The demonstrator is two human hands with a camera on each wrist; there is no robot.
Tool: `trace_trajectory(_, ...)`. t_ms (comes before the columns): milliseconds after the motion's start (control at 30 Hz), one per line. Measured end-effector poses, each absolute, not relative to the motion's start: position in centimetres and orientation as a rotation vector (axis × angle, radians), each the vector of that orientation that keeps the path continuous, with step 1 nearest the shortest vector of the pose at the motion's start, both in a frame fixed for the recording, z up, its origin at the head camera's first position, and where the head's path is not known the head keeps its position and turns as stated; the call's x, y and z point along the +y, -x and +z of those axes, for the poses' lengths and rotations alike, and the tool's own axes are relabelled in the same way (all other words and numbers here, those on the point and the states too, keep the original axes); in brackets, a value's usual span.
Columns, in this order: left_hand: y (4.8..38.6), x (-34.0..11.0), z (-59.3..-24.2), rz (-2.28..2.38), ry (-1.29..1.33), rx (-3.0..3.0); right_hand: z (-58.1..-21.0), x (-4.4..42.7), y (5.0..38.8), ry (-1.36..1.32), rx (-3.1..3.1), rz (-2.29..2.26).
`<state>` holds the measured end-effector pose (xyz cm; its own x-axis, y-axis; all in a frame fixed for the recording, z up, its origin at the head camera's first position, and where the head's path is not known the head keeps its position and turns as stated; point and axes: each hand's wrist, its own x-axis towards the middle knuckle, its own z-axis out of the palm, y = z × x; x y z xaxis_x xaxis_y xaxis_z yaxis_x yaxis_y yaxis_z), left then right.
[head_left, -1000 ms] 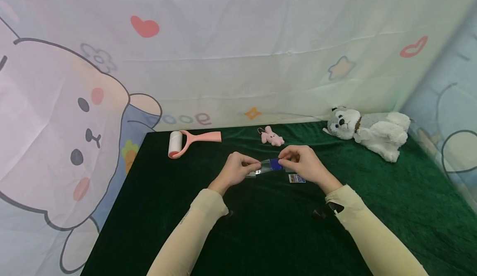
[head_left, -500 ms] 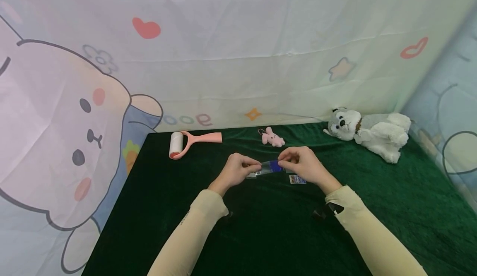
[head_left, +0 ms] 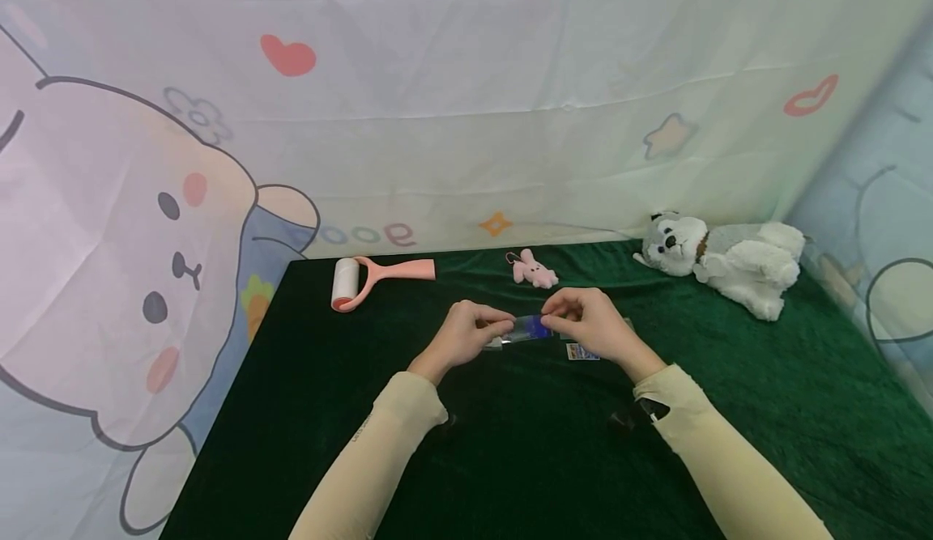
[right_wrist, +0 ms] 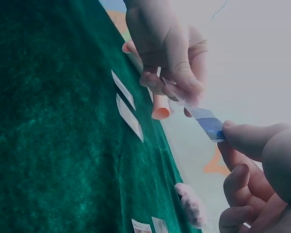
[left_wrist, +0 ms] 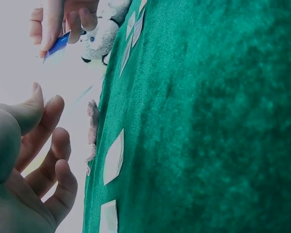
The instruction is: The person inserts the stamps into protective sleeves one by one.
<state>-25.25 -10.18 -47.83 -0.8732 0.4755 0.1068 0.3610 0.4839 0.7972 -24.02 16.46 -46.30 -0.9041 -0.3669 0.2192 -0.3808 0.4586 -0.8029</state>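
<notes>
Between the two hands is a small clear plastic sleeve [head_left: 520,330] with a blue end [right_wrist: 207,124], held above the green cloth. My left hand [head_left: 462,333] pinches the clear end with thumb and index finger. The blue end is pinched between thumb and index finger of my right hand [head_left: 592,328]. Whether the blue part is a separate card inside or printed on the film, I cannot tell. Below the right hand lies a small printed card [head_left: 582,352]. Pale flat pieces [right_wrist: 129,118] rest on the cloth under the left hand.
Dark green velvet cloth [head_left: 525,459] covers the table. A lint roller [head_left: 382,274] with a pink handle lies at the back left. A pink rabbit keychain [head_left: 534,270] sits behind the hands, and a grey-and-white plush dog [head_left: 722,257] lies at the back right.
The right hand has shifted slightly left, toward the left hand, and the sleeve between them looks a little shorter. Both hands keep their pinch.
</notes>
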Motion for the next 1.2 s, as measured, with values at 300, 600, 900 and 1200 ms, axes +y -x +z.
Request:
trace_trajectory(300,24.92,-10.07,-47.95,1.311,-0.801,2.573,-46.73,16.21,24.21,-0.652,-2.683,1.5)
trace_trajectory(600,24.88,-9.84,-47.98,1.309,-0.866,2.621,-46.58,15.97,24.07,-0.625,-2.66,1.556)
trace_trajectory(900,24.82,-9.98,-48.16,1.308,-0.903,2.636,-46.68,15.8,24.03,-0.598,-2.68,1.57)
trace_trajectory(1200,24.78,-10.24,-48.09,1.333,-0.884,2.611,-46.56,16.53,24.02,-0.652,-2.659,1.615)
